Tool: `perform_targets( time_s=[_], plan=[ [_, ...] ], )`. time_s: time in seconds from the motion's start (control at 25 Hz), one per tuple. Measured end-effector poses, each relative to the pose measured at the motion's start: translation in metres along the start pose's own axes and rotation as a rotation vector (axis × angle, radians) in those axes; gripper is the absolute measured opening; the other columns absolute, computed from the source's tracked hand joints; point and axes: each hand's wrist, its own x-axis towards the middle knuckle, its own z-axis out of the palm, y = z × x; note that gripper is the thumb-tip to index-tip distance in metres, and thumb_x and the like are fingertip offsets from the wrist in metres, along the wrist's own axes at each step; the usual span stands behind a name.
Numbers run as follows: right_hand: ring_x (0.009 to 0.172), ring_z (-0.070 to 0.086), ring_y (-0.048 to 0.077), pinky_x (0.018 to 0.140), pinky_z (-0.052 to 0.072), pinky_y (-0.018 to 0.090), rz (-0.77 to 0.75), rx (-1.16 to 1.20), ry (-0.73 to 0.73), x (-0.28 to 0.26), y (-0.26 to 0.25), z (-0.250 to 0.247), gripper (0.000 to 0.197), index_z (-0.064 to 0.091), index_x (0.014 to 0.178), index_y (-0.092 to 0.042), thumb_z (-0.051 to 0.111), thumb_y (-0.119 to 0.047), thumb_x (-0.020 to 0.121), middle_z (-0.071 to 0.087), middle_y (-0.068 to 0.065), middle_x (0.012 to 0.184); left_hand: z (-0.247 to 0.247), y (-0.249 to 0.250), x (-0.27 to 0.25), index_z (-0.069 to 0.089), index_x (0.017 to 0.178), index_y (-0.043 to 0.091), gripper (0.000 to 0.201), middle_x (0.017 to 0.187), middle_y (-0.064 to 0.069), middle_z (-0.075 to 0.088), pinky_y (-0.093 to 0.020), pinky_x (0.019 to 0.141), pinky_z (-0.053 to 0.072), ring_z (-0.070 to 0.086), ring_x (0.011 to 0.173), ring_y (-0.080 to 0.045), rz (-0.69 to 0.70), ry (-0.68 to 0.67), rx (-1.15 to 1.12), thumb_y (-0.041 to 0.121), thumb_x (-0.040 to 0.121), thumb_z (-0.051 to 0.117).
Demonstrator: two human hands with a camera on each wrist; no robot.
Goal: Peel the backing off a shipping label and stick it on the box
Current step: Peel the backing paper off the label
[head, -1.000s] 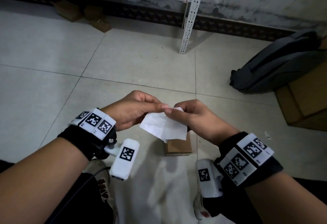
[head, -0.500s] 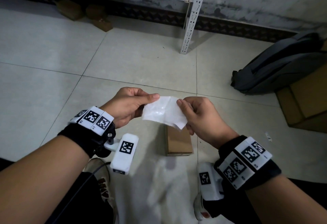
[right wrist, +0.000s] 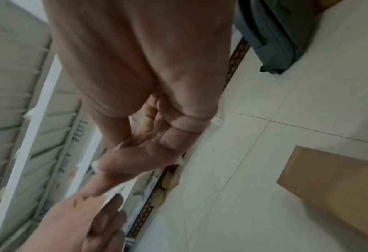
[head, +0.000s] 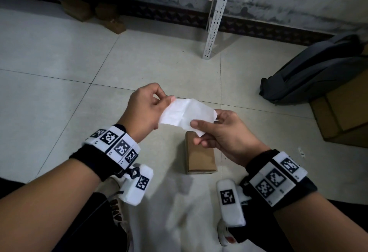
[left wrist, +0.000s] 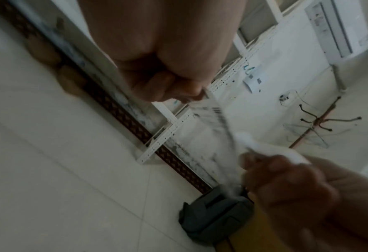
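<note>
Both hands up over the floor, working one white sheet between them. Left hand (head: 146, 110) pinches the shipping label (head: 187, 113) at its left corner, thumb on top. Right hand (head: 223, 132) pinches the right end, thumb over the near edge, fingers curled under. Sheet stretched out, creased, slightly sagging. Likely held at opposite ends so one layer can be pulled from the other, but I cannot tell from the head view whether backing and label have split; the left wrist view is blurred, shows faint print lines on the sheet and a possible second layer near the right fingers. Peel looks in progress, sticking not yet started.

Box (head: 200, 155) sits on the floor (head: 59, 92) directly below the hands, small brown carton, flat, top face bare, partly hidden by the right hand and sheet. Placed close, so the label only has to drop straight down.

Further out: grey backpack (head: 314, 76) at right leaning against bigger cardboard boxes (head: 346, 116), well apart. White shelf leg (head: 214, 26) and brown blocks (head: 93, 12) by the wall. Nothing blocks the path to the box.
</note>
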Motion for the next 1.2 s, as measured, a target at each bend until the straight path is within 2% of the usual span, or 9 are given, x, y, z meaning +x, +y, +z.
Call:
perform_targets(
  time_s=[0.2,0.28,0.36,0.44,0.56,0.68,0.76,1.08,1.2],
  plan=[
    [0.047,0.061,0.017,0.043,0.045,0.021,0.044,0.071,-0.053,0.003,-0.006,-0.009,0.001,0.070,0.090,-0.005,0.070,-0.005,0.091,0.061,0.008,0.061,-0.010,-0.004,0.009,0.054,0.072,-0.003,0.038,0.040,0.000,0.053,-0.021,0.033,0.032,0.035,0.030,-0.019,0.030,0.000,-0.129,0.025,0.086,0.076],
    [0.046,0.059,0.016,0.042,0.043,0.021,0.067,0.079,-0.074,0.002,-0.005,-0.012,0.015,0.069,0.077,-0.010,0.069,-0.005,0.091,0.059,0.007,0.059,-0.013,-0.005,0.011,0.054,0.069,-0.003,0.039,0.042,-0.007,0.053,-0.021,0.034,0.032,0.033,0.032,-0.020,0.038,-0.014,-0.152,0.024,0.085,0.078],
    [0.045,0.057,0.016,0.041,0.042,0.021,0.087,0.068,-0.092,0.002,-0.005,-0.015,0.023,0.067,0.069,-0.013,0.069,-0.004,0.091,0.057,0.006,0.058,-0.017,-0.005,0.012,0.054,0.069,-0.005,0.040,0.048,-0.024,0.052,-0.022,0.035,0.033,0.035,0.038,-0.021,0.044,-0.035,-0.160,0.024,0.084,0.079],
    [0.044,0.056,0.016,0.040,0.041,0.020,0.094,0.056,-0.111,0.001,-0.005,-0.017,0.025,0.063,0.068,-0.011,0.068,-0.004,0.091,0.056,0.007,0.058,-0.019,-0.004,0.012,0.055,0.070,-0.006,0.042,0.053,-0.035,0.051,-0.021,0.035,0.033,0.034,0.042,-0.021,0.038,-0.054,-0.155,0.025,0.083,0.080],
    [0.044,0.056,0.014,0.040,0.041,0.019,0.092,0.060,-0.105,0.000,-0.003,-0.020,0.026,0.057,0.067,-0.009,0.067,-0.005,0.091,0.056,0.006,0.056,-0.024,-0.006,0.014,0.055,0.068,-0.005,0.043,0.059,-0.038,0.054,-0.020,0.035,0.033,0.036,0.044,-0.022,0.007,-0.053,-0.155,0.026,0.081,0.082],
    [0.043,0.057,0.013,0.040,0.041,0.019,0.099,0.063,-0.101,-0.001,-0.001,-0.024,0.024,0.056,0.069,-0.007,0.068,-0.006,0.090,0.056,0.004,0.056,-0.031,-0.009,0.017,0.058,0.061,0.007,0.037,0.075,-0.045,0.060,-0.018,0.035,0.031,0.039,0.051,-0.027,-0.043,-0.039,-0.160,0.028,0.077,0.084],
    [0.042,0.056,0.013,0.040,0.041,0.018,0.108,0.061,-0.111,-0.002,0.000,-0.026,0.022,0.056,0.071,-0.006,0.068,-0.006,0.090,0.055,0.004,0.055,-0.035,-0.011,0.018,0.057,0.060,0.010,0.037,0.075,-0.047,0.059,-0.017,0.036,0.030,0.038,0.051,-0.028,-0.058,-0.040,-0.155,0.028,0.075,0.085],
    [0.044,0.057,0.014,0.041,0.041,0.019,0.077,0.073,-0.098,-0.002,0.001,-0.028,0.017,0.067,0.070,-0.010,0.070,-0.008,0.086,0.054,0.004,0.057,-0.048,-0.016,0.019,0.059,0.062,0.009,0.035,0.075,-0.047,0.057,-0.016,0.035,0.031,0.039,0.056,-0.029,-0.072,0.006,-0.161,0.028,0.076,0.084],
    [0.044,0.057,0.014,0.042,0.041,0.019,0.056,0.067,-0.088,-0.002,0.002,-0.029,0.012,0.065,0.074,-0.010,0.071,-0.010,0.084,0.054,0.004,0.057,-0.054,-0.020,0.021,0.061,0.069,-0.001,0.041,0.069,-0.034,0.057,-0.017,0.035,0.031,0.039,0.058,-0.029,-0.079,0.014,-0.163,0.032,0.075,0.085]
  ],
)
